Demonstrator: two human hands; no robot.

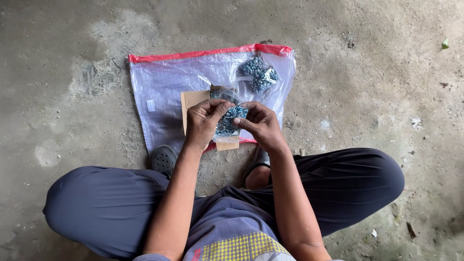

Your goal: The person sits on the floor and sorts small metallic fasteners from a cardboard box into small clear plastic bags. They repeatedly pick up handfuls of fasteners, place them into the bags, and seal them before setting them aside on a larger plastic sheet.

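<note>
- Both hands — left hand (203,121) and right hand (261,123) — are pinching a small clear plastic packet of bluish metal screws (231,118), fingers clamped on it above the translucent woven sack (159,92).
- Another screw packet (258,72) is lying on the sack, untouched.

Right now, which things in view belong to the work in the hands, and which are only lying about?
In hand: small clear plastic packet of bluish metal screws, held by left hand and right hand.

Lying about: second packet of screws, brown cardboard piece, large clear woven sack with red edge, grey concrete floor.
</note>
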